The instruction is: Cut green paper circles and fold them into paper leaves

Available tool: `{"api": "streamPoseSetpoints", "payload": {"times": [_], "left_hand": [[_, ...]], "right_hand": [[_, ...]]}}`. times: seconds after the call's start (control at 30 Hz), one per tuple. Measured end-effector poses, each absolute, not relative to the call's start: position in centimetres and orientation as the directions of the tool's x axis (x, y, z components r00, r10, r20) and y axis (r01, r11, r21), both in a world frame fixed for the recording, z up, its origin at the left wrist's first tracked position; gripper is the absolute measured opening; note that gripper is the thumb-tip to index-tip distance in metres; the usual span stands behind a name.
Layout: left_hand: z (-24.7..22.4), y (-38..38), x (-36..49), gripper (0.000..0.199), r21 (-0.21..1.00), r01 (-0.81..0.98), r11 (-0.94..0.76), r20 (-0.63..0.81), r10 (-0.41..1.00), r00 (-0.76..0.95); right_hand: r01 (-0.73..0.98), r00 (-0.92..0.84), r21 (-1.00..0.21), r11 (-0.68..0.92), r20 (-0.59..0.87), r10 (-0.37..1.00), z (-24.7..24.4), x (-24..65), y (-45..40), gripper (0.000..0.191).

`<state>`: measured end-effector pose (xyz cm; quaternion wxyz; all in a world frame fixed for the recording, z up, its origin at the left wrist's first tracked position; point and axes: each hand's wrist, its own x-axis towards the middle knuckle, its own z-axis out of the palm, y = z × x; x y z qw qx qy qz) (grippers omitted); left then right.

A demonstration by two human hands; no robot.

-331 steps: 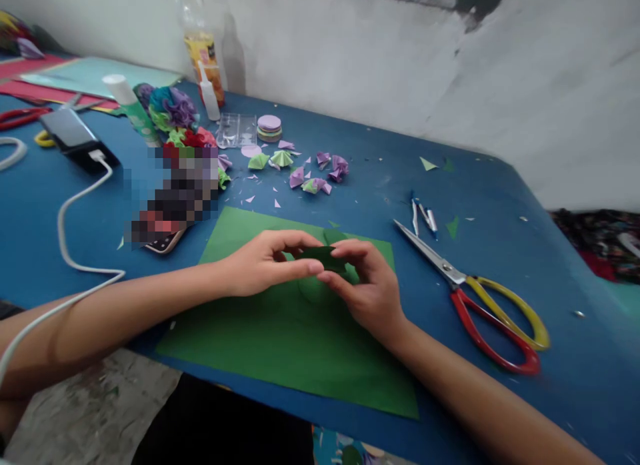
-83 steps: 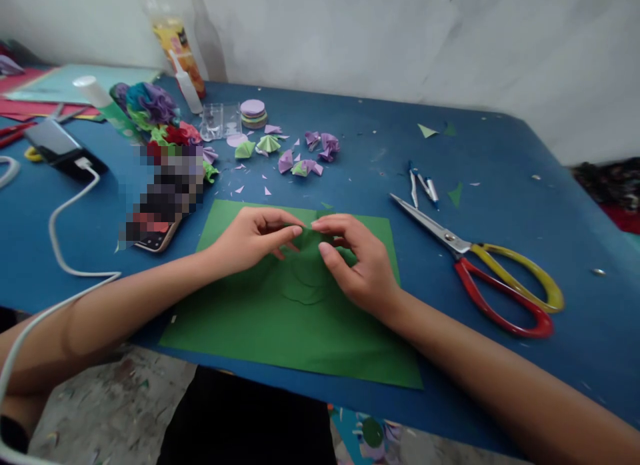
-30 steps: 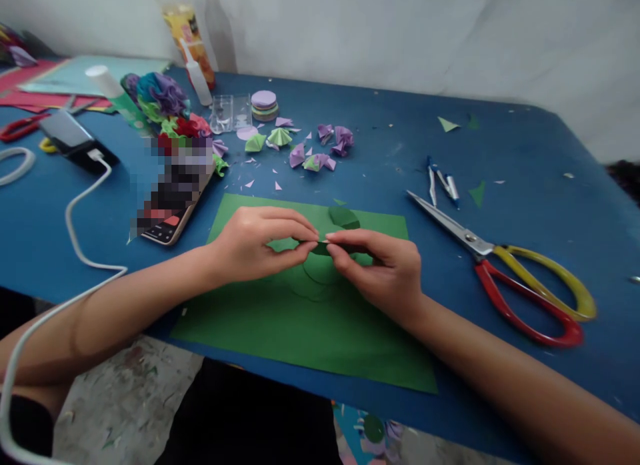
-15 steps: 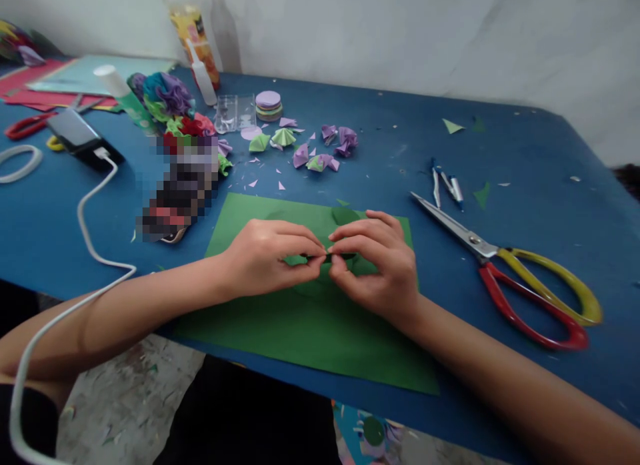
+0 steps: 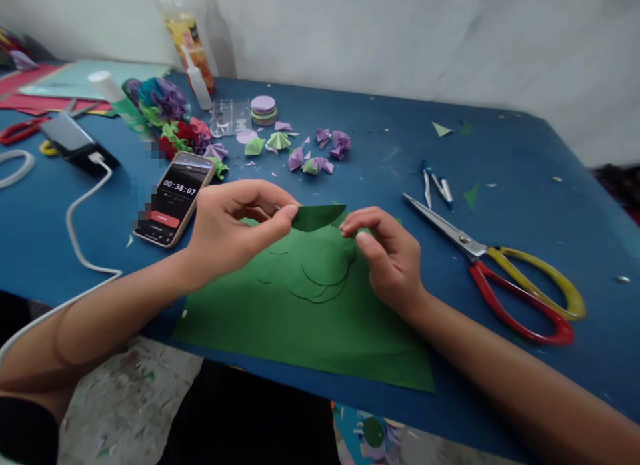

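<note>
My left hand (image 5: pixel 237 231) pinches a dark green paper half-circle (image 5: pixel 319 217), which looks like a folded circle, between thumb and fingers. It is raised a little above a large green paper sheet (image 5: pixel 300 338). Just right of the half-circle's tip is my right hand (image 5: pixel 393 255), its fingers bent, thumb and fingertips apart, and nothing seen between them. Several green paper circles (image 5: pixel 325 265) lie overlapping on the sheet below my hands. Their edges partly blend into the sheet.
Large scissors (image 5: pixel 465 241) with red and yellow handles lie to the right, a compass (image 5: pixel 436 185) behind them. A phone (image 5: pixel 175 198) lies left, near a power bank (image 5: pixel 77 141) with a white cable. Folded purple and green paper pieces (image 5: pixel 315 161) and a bottle (image 5: pixel 187 48) stand farther back.
Both hands were together pinching the green paper low over the sheet. My left hand has lifted the half-circle up and left, and my right hand has let go of it.
</note>
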<state>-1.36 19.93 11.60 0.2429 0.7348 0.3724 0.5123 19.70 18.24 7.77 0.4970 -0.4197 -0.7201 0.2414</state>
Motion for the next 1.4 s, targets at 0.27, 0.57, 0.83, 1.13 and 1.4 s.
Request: {"api": "streamPoseSetpoints", "payload": {"times": [0.27, 0.57, 0.83, 1.13, 1.4], "left_hand": [[9.3, 20.7, -0.5, 0.013, 0.878, 0.261, -0.401, 0.285, 0.876, 0.388], [8.0, 20.9, -1.0, 0.035, 0.349, 0.428, -0.834, 0.609, 0.549, 0.573], [8.7, 20.7, -0.8, 0.031, 0.751, 0.306, -0.585, 0.391, 0.767, 0.508], [9.4, 20.9, -0.4, 0.023, 0.992, 0.109, -0.061, -0.007, 0.844, 0.536], [8.8, 20.0, 0.0, 0.007, 0.900, 0.319, -0.296, 0.144, 0.895, 0.423]], "right_hand": [[0.311, -0.324, -0.886, 0.344, 0.242, 0.915, 7.7, 19.9, 18.7, 0.018], [0.351, -0.291, -0.887, 0.299, 0.200, 0.936, 7.9, 19.4, 18.9, 0.037], [0.305, -0.289, -0.899, 0.315, 0.227, 0.930, 7.9, 19.5, 19.1, 0.045], [0.238, -0.328, -0.932, 0.273, 0.187, 0.926, 8.0, 19.6, 18.8, 0.037], [0.512, -0.410, -0.694, 0.506, 0.320, 0.854, 7.4, 19.2, 18.1, 0.047]]}}
